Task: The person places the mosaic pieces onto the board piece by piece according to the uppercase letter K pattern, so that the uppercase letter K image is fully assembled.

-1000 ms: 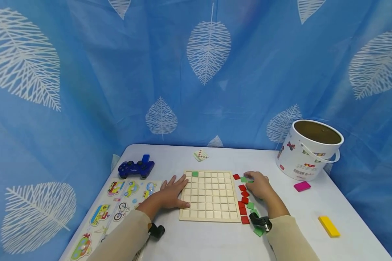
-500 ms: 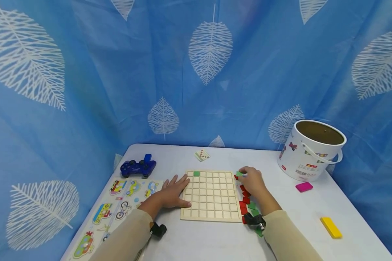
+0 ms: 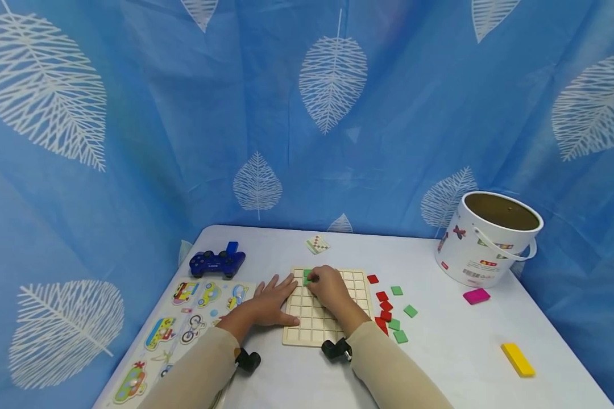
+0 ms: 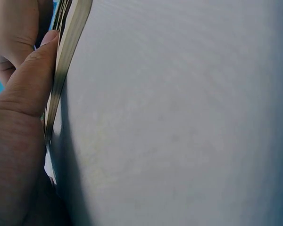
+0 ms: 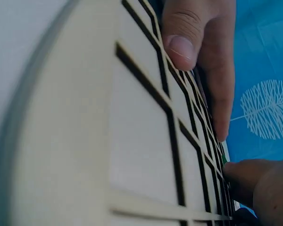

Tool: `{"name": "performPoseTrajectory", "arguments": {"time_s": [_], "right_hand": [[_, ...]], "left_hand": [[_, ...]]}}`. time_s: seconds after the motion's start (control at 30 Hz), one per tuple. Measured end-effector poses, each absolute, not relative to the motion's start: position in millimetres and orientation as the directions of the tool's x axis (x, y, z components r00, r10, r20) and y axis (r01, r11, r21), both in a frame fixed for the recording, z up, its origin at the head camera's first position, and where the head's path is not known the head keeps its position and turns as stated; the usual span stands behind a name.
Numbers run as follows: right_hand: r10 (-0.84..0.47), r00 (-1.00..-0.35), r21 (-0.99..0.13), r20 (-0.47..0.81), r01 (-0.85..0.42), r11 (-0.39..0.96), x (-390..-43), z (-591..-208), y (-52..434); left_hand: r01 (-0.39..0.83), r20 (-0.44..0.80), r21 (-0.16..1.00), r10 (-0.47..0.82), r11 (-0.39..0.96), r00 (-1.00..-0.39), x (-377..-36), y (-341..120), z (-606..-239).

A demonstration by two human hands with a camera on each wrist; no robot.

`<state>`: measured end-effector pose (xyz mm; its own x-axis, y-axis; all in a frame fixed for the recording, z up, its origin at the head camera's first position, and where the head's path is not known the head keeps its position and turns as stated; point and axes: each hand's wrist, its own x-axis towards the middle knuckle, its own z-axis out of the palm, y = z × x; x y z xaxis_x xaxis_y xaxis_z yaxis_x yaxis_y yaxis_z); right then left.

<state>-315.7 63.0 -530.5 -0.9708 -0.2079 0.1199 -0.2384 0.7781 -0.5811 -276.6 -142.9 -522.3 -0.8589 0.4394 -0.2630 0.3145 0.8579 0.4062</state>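
Observation:
My left hand point(image 3: 268, 304) lies with fingers spread over the left edge of a wooden grid board point(image 3: 312, 342). Its thumb shows along the board's side in the left wrist view. My right hand point(image 3: 330, 287) reaches over the board, fingertips bent down at the upper left cells, pinching a green square tile point(image 3: 307, 280). This tile sits just below another green tile point(image 3: 307, 273) in the top row, and the fingers cover part of it. In the right wrist view a sliver of green point(image 5: 224, 158) shows beside a fingertip, with the board's cells seen at a steep slant.
Loose red tiles point(image 3: 382, 296) and green tiles point(image 3: 410, 311) lie right of the board. A white bucket point(image 3: 471, 250), a pink block point(image 3: 476, 296) and a yellow block point(image 3: 518, 359) stand farther right. Left are a picture puzzle point(image 3: 176, 309) and a blue game controller point(image 3: 216, 263). A patterned card point(image 3: 318, 245) lies behind.
My right hand has picked up a green tile from the loose ones on the right and carried it left to the board's upper left cells. My left hand stays in place.

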Motion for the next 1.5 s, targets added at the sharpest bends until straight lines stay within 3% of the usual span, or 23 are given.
{"name": "performPoseTrajectory", "arguments": {"time_s": [0.37, 0.57, 0.73, 0.8, 0.9, 1.33, 1.5], "right_hand": [[-0.230, -0.966, -0.597, 0.117, -0.254, 0.761, -310.9, -529.3, 71.9], [-0.105, -0.984, -0.643, 0.143, -0.173, 0.746, -301.9, -513.8, 142.0], [0.084, -0.996, -0.614, -0.044, 0.093, 0.784, -297.7, -507.0, 229.8], [0.104, -0.986, -0.615, -0.128, 0.161, 0.772, -296.2, -511.5, 251.4], [0.053, -0.981, -0.622, -0.186, 0.160, 0.766, -291.3, -520.6, 270.6], [0.016, -0.991, -0.620, -0.131, 0.094, 0.779, -285.0, -528.9, 282.9], [0.112, -0.990, -0.655, -0.088, 0.142, 0.743, -287.3, -524.7, 259.6]], "left_hand": [[0.318, -0.259, 0.411, 0.443, 0.855, -0.858, -277.4, -143.0, -523.2], [0.308, -0.257, 0.414, 0.434, 0.857, -0.863, -276.6, -143.6, -524.3], [0.292, -0.261, 0.419, 0.422, 0.860, -0.868, -276.7, -143.5, -526.1], [0.287, -0.263, 0.418, 0.417, 0.862, -0.870, -277.2, -143.8, -527.8], [0.291, -0.262, 0.409, 0.417, 0.865, -0.871, -277.6, -144.4, -529.5], [0.304, -0.246, 0.429, 0.434, 0.851, -0.867, -277.2, -140.9, -528.1], [0.300, -0.258, 0.423, 0.431, 0.855, -0.865, -276.6, -141.3, -527.8]]}}
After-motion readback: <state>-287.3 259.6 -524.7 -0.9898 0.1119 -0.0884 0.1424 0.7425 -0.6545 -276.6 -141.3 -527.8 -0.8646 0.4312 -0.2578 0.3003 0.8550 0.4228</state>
